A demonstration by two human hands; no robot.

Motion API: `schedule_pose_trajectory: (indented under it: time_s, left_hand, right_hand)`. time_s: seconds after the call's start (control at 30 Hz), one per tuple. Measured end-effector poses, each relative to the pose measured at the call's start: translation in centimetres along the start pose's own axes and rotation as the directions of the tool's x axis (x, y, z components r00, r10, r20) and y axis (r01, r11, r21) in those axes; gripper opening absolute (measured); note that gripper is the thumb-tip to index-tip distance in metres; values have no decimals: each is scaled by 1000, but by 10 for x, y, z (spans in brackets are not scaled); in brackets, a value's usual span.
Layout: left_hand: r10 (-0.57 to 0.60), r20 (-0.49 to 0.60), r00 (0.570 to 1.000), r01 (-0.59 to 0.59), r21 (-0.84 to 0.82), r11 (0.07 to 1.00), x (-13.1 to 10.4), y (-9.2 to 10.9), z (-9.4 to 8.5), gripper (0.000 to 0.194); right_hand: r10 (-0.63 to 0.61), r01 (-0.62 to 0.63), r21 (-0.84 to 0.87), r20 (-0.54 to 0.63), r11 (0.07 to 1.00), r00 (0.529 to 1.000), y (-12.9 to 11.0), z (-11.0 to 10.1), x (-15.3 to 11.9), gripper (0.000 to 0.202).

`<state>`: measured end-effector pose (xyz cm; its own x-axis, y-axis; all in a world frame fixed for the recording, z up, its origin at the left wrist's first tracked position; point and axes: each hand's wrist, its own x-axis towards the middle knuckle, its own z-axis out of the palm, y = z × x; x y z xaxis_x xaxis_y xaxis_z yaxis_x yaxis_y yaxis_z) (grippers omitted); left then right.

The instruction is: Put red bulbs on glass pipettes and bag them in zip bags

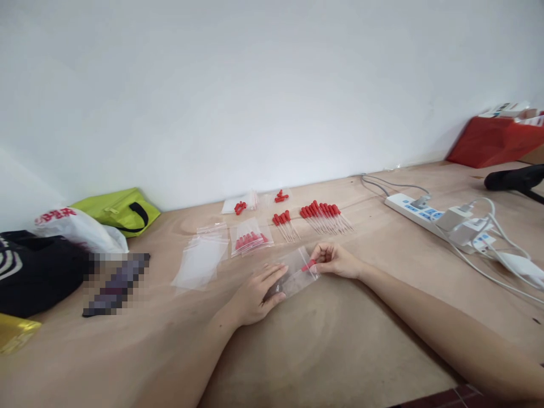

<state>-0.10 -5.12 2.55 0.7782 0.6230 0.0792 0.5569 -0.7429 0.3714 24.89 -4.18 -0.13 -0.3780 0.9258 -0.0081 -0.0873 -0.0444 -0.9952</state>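
A clear zip bag [293,282] lies tilted on the table between my hands. My left hand [260,293] grips its closed end, thumb below and fingers above. My right hand [335,261] pinches the red bulb of a dropper [308,265] at the bag's mouth, and the dropper's thin glass stem points into the bag. Beyond my hands lie a small group of red-bulbed droppers [282,217] and a larger row of droppers [321,211]. Bagged droppers [251,240] rest to their left, beside a stack of flat zip bags [202,258].
Loose red bulbs [240,207] sit on a white packet near the wall, with more bulbs [281,196] to their right. A power strip [419,212] with chargers and cables occupies the right. A green bag [117,209], white plastic bag [85,232] and black cloth item [42,277] lie left.
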Motion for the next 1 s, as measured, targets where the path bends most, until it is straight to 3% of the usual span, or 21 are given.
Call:
schedule_pose_trajectory:
  time_s: [0.17,0.3,0.47,0.53,0.63,0.77,0.87,1.0]
  left_hand:
    - [-37,-4,999,37,-38,999,-6,-9,-3,46]
    - [-10,-3,1000,10,-51,999,-5,-12,-1,43]
    - [16,6,1000,-16,-43,999,-4,-16,3,36]
    - [19,8,1000,-19,-40,999,-5,-17,4,34]
    - [24,8,1000,-24,-44,999,-5,-18,5,32]
    - [31,3,1000,-31,-64,997,-5,-19,6,32]
    - [38,8,999,-38,-65,997,-4,-20,6,31]
    - [33,26,999,-31,-59,998,-6,-17,4,32]
  right_hand:
    - [-71,73,-137,17,988,997,2,-11,1,27]
    - [-190,226,-383,132,895,973,-3,-11,-1,21]
    - [-158,269,-483,258,833,953,-13,-22,-1,20]
    - [-132,211,-499,188,841,973,-14,-29,7,18]
    - [-173,100,-548,-84,831,981,-15,-34,30,14]
    - [-221,-169,-720,-414,673,883,-17,-20,68,9]
    - [-211,-275,-739,-491,615,845,-18,-7,92,18]
    - [-169,-339,-727,-528,598,832,-18,1,113,25]
